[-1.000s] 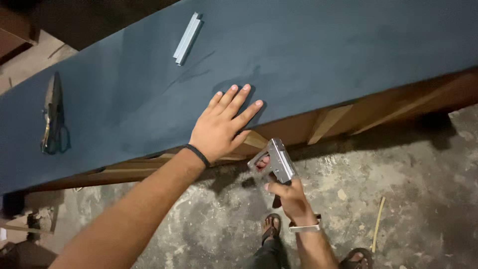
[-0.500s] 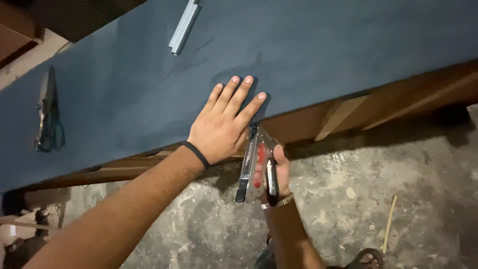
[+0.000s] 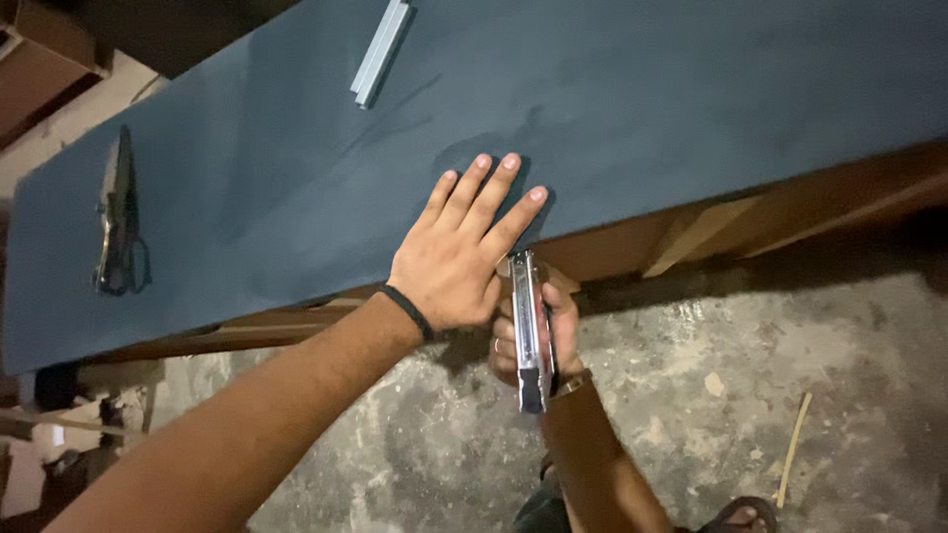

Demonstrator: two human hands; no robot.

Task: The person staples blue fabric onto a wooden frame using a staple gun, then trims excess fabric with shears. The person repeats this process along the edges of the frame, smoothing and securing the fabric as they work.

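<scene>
— Left hand (image 3: 456,259)? Spread flat, fingers fanned, palm pressing the dark blue fabric (image 3: 691,89) down at its near edge, seemingly to keep it taut over the wooden frame (image 3: 632,252).

— And the right hand (image 3: 538,341)? Closed around a metal staple gun (image 3: 528,331), nose up against the frame's near edge, just right of the left palm, touching or nearly so. Held upright, probably to meet the edge squarely.

— Anything else around? Scissors (image 3: 117,219) far left on the fabric, well apart. A strip of staples (image 3: 380,51) at the far side. A thin stick (image 3: 793,449) on the concrete floor (image 3: 750,365) at right.

— In the way? Only the left thumb, close beside the gun's nose.
</scene>
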